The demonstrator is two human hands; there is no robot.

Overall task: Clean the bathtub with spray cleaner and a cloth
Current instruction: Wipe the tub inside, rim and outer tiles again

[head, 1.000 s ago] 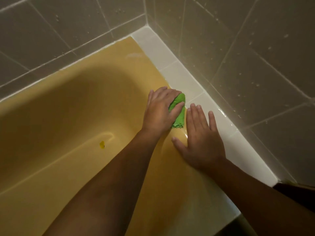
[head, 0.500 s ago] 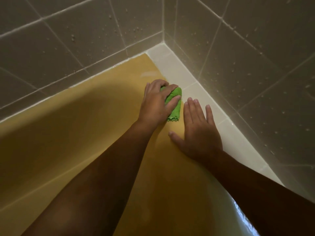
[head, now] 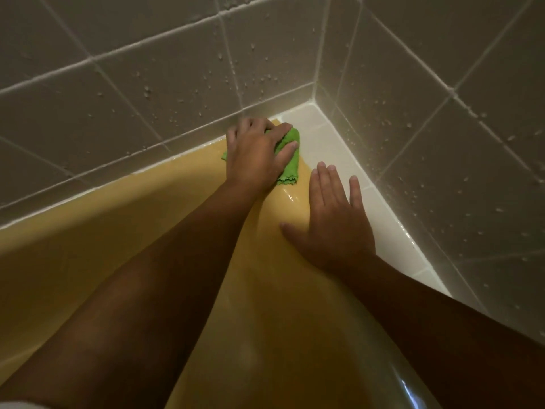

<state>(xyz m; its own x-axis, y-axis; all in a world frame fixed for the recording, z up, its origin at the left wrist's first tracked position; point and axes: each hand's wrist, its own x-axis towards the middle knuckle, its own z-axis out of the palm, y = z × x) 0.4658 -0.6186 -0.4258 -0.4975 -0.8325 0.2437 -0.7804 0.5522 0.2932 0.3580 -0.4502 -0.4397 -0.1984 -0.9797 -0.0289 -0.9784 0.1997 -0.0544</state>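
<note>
Leans over yellow bathtub (head: 88, 246), braces right hand (head: 333, 222) flat on right rim, fingers straight, likely for support, and with left hand (head: 256, 154) fingers curled grips green cloth (head: 290, 169) against far rim by tiled wall (head: 147, 69), presumably scrubbing.

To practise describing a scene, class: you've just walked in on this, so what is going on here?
A person is cleaning a yellow bathtub. The left hand holds a bunched green cloth and presses it on the tub's rim, close to the tiled corner. The right hand lies flat on the rim, fingers straight, beside the white ledge. Droplets speckle the grey wall tiles.
</note>
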